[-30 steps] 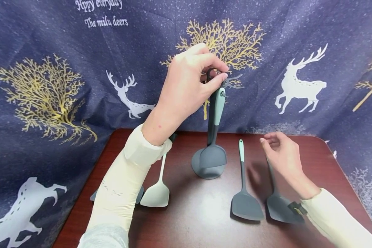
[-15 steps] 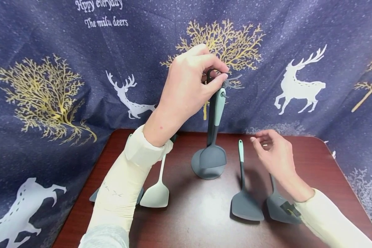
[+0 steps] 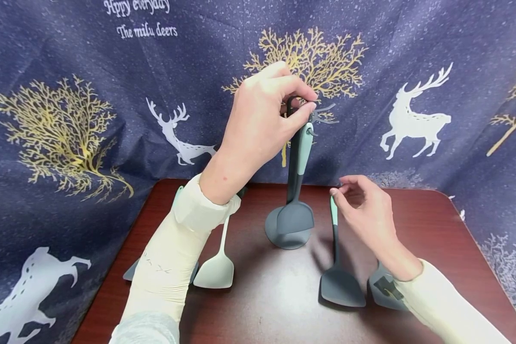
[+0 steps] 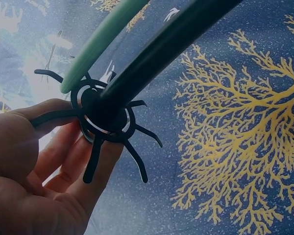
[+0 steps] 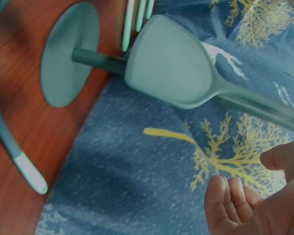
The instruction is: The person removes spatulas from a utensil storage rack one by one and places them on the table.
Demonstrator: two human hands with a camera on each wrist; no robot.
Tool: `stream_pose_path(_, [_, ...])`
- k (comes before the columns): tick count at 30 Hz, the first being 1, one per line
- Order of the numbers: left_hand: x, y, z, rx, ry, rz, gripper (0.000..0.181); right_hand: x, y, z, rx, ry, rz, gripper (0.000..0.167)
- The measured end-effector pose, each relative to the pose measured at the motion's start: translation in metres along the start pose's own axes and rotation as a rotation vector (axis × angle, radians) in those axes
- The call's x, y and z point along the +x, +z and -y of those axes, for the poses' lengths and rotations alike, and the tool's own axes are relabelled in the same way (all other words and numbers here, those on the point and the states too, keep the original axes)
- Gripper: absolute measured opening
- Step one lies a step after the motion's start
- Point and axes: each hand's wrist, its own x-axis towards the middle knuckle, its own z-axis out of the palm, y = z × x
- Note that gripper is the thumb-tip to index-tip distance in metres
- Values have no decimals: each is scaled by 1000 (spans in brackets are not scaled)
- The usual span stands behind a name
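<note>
My left hand [image 3: 255, 119] pinches the top of a dark utensil stand [image 3: 291, 172]; in the left wrist view its fingers lie around the ring of curved hooks [image 4: 92, 164]. From one hook hangs a dark turner [image 3: 295, 217] with a mint-green handle, its blade in front of the stand's round base [image 3: 279, 240]. My right hand [image 3: 367, 212], fingers loosely curled and holding nothing, hovers by the handle end of another turner [image 3: 341, 286] lying on the table. The right wrist view shows that turner's handle [image 5: 32, 174] apart from the fingers.
A pale turner [image 3: 217, 272] lies left of the stand. Another dark utensil [image 3: 131, 271] is mostly hidden under my left sleeve. At the right, a dark turner [image 3: 382, 289] lies partly under my right forearm. Behind the brown table [image 3: 262, 306] hangs a patterned blue cloth [image 3: 348, 24].
My right hand has moved left, from above the rightmost turner to the handle end of the one beside it. The left hand, stand and hanging turner have hardly moved.
</note>
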Motion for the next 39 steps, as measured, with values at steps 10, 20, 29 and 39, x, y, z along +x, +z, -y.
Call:
stream_pose_path(10, [0,0,-2,24,-28,19,6,2,7,18,26,-51,16,28])
stream_pose_path(20, [0,0,-2,33,-19,-1,7,2,13,32,57,-71,18,35])
stream_pose_path(29, [1,-2,-5,54,-63,35,9,3,19,40,106,-109,7,36])
stream_pose_path(39, [1,0,-6,56,-71,45,10,6,26,52,146,-111,21,38])
